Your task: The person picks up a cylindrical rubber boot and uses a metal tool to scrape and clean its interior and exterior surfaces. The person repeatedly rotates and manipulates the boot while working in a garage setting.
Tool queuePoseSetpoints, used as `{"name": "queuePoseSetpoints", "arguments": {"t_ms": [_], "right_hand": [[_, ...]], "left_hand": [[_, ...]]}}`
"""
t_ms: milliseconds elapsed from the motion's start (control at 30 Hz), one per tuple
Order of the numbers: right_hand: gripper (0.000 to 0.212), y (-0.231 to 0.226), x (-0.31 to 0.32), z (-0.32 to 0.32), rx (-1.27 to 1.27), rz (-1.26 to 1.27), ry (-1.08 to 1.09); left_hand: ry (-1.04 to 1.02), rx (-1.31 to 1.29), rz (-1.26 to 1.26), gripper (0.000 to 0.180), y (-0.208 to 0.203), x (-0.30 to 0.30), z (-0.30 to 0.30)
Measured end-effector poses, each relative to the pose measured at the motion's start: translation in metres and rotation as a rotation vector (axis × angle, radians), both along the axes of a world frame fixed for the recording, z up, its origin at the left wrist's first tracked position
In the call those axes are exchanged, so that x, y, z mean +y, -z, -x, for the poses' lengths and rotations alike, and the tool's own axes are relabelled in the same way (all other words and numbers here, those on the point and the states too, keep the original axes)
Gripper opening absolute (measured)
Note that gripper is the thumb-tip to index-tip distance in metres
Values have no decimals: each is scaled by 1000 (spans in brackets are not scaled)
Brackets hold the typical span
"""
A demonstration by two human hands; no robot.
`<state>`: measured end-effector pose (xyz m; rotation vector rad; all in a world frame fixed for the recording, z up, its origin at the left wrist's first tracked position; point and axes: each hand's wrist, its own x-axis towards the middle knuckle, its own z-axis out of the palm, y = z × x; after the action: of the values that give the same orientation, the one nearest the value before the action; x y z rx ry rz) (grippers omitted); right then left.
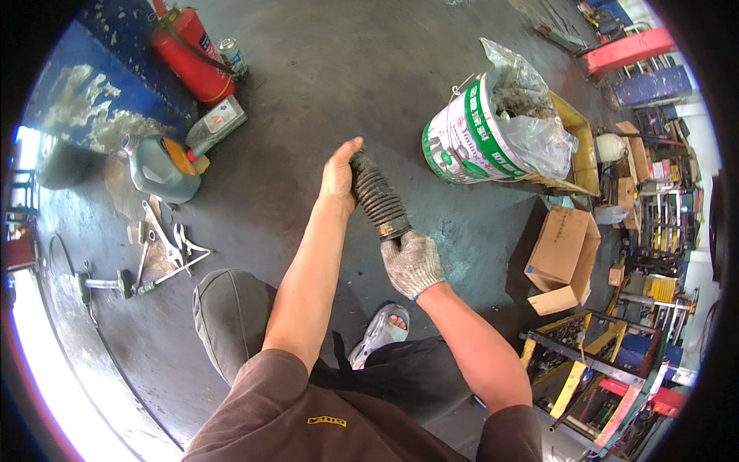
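A black ribbed rubber bellows boot (379,199), worn and dusty, is held up in front of me, slanting from upper left to lower right. My bare left hand (337,175) grips its far end, thumb along the top; the other fingers are mostly hidden behind it. At the near end, my right hand (413,266) wears a grey knitted glove and is closed around the rim, with its fingertips partly out of sight at the opening.
Left on the floor lie wrenches (162,235), pliers (185,245) and a hammer (108,283). Beyond stand a grey jug (163,173) and a red fire extinguisher (192,58). On the right are a bag-lined bucket (469,135), a cardboard box (562,246) and a metal frame (589,358).
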<state>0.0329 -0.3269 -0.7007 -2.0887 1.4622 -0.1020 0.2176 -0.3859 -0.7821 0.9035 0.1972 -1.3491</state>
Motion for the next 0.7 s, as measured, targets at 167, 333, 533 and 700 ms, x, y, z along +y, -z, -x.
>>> {"name": "queuePoseSetpoints", "arguments": {"t_ms": [167,333,533,700], "right_hand": [[33,-7,-4,-1,91,26,5],[32,1,-10,2,157,42,-24],[31,19,-11,9,95,12,-14],[29,20,-22,22,33,-143,0]], "left_hand": [[51,212,-69,28,8,4,20],[115,258,-22,35,13,8,34],[220,135,95,17,8,13,45],[176,6,10,21,7,20,50]]}}
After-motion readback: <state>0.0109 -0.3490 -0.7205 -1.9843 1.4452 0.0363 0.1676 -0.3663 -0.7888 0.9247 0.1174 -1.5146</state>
